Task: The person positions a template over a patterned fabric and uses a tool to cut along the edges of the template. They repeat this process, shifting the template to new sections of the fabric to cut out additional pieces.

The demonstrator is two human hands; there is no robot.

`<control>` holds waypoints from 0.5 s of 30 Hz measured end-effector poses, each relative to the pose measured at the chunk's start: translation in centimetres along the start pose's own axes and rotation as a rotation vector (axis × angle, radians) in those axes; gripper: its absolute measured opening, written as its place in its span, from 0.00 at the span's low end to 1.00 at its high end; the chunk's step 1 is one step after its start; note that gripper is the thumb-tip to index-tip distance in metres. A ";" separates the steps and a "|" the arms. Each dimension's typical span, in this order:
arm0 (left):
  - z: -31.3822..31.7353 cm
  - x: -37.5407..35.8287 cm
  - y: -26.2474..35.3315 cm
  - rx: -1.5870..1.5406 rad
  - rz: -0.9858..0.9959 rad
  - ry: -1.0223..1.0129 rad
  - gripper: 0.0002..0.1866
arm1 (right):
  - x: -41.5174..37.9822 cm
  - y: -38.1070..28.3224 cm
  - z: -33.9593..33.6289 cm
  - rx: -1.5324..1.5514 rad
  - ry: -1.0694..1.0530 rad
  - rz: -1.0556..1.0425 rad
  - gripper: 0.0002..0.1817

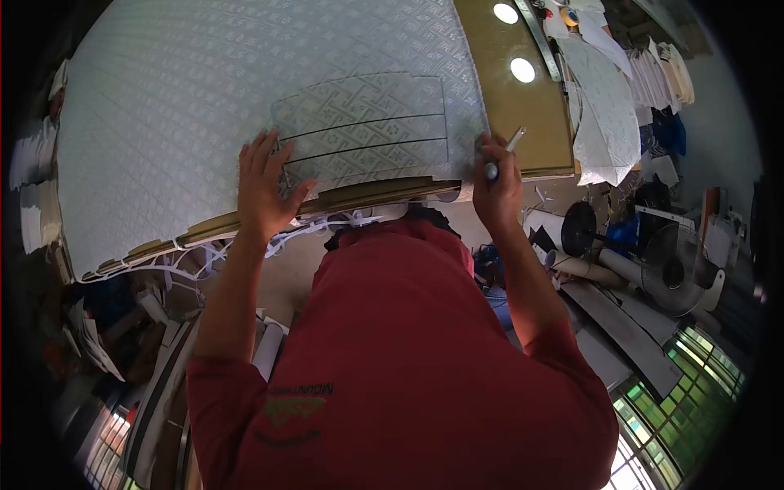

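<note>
Pale patterned fabric (188, 106) covers most of the table. Dark lines on it form a curved-top outline (367, 122) with two long lines running across. My left hand (268, 184) lies on the fabric at the outline's left end, fingers spread. At the fabric's right edge, my right hand (500, 192) is closed around a pen (515, 140), whose silver end sticks up between the fingers. A small dark thing shows at the fingertips of that hand; I cannot make out what it is.
The brown tabletop (535, 122) shows at right, with a metal ruler (541, 41) and a tape roll (569, 16). Cut fabric pieces (600, 106) hang beyond it. A fan (674, 269) and paper rolls stand lower right. White strips (192, 260) dangle below the front edge.
</note>
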State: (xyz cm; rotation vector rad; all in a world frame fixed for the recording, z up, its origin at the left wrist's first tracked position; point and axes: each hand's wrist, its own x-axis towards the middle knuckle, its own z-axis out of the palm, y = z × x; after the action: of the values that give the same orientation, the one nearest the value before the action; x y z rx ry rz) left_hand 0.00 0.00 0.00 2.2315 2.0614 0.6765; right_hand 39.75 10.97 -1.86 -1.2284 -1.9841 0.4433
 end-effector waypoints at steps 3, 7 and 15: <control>1.7 0.1 1.8 -0.092 -0.021 0.064 0.40 | 1.0 -0.5 -1.2 -0.075 -0.040 -0.127 0.18; -0.1 0.1 0.5 -0.067 -0.020 0.051 0.39 | 2.1 -2.7 1.3 -0.029 -0.169 -0.197 0.20; -0.1 0.0 0.7 -0.059 -0.064 0.027 0.37 | 3.1 -2.1 1.9 0.019 -0.291 -0.263 0.24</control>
State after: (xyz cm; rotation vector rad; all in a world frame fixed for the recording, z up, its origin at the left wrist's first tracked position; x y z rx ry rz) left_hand 0.59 -0.08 0.33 2.1274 2.0860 0.7571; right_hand 36.24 12.83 -0.45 -0.9127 -2.3432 0.5294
